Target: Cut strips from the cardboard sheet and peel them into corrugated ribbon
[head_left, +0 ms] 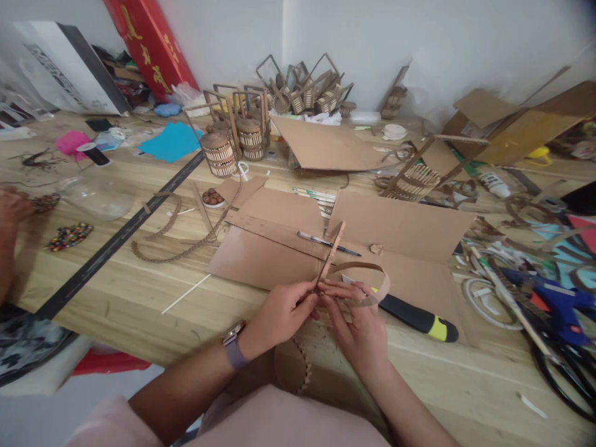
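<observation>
My left hand (285,315) and my right hand (361,329) meet at the front edge of the cardboard, their fingers pinched together. Between the fingertips they hold a narrow brown cardboard strip (333,249), its free part pointing up and away from me. From the right hand a curled end of cardboard strip (382,280) loops out; whether both are one piece is hidden by the fingers. Just right of that hand lies a black and yellow utility knife (419,320). A pen (329,243) rests on the cardboard sheet (270,254) behind the hands. Below them hangs a wavy-edged strip (305,369).
Small lidded baskets (220,152) with tall handles stand at the back. At right are a blue glue gun (554,304), black-handled scissors (559,372) and a tape ring (488,303). Another person's hand (13,211) is at far left, near beads (69,237) and a clear jar (97,194).
</observation>
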A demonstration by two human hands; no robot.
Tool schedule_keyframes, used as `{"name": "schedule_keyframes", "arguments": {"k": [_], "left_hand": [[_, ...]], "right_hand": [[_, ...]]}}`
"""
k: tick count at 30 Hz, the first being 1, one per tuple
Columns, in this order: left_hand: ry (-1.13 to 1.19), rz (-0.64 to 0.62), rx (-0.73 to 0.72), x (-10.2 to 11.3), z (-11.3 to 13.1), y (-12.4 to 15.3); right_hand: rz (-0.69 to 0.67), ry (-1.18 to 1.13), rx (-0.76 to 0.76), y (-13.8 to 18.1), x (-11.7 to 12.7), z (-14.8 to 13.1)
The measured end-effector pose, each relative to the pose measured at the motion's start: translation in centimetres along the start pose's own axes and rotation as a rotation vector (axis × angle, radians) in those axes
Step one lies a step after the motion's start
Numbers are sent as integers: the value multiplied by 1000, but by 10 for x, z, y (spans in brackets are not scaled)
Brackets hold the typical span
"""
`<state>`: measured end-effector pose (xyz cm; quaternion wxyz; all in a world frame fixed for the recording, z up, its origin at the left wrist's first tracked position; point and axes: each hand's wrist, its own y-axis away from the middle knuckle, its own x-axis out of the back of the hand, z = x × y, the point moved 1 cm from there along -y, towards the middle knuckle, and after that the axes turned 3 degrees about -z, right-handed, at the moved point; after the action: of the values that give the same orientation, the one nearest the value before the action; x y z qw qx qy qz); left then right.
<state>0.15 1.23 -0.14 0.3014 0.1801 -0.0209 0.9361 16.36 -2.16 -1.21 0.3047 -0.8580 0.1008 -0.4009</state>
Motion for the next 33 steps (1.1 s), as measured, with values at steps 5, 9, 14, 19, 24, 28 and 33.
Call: {"name": "schedule_keyframes", "arguments": {"k": [5,9,14,19,24,28,33], "left_hand": [[36,-13,-17,2,4,0],[14,-1,-8,3,6,1],[94,-13,14,0,1,-1],[131,-12,27,-1,-4,-3],[103,14,10,0,-3,-3],[107,-8,15,-1,-3,-1],[60,-5,-1,2,2,-1]], "right_hand": [[-17,-12,-90,0,3,0],[0,-9,-146,1,5,0],[12,-24,-149,2,5,0],[-15,-52,-85,0,3,-4],[-16,-12,-2,-2,1,-3],[-11,-14,-13,0,2,-1],[22,7,-112,3,5,2]]}}
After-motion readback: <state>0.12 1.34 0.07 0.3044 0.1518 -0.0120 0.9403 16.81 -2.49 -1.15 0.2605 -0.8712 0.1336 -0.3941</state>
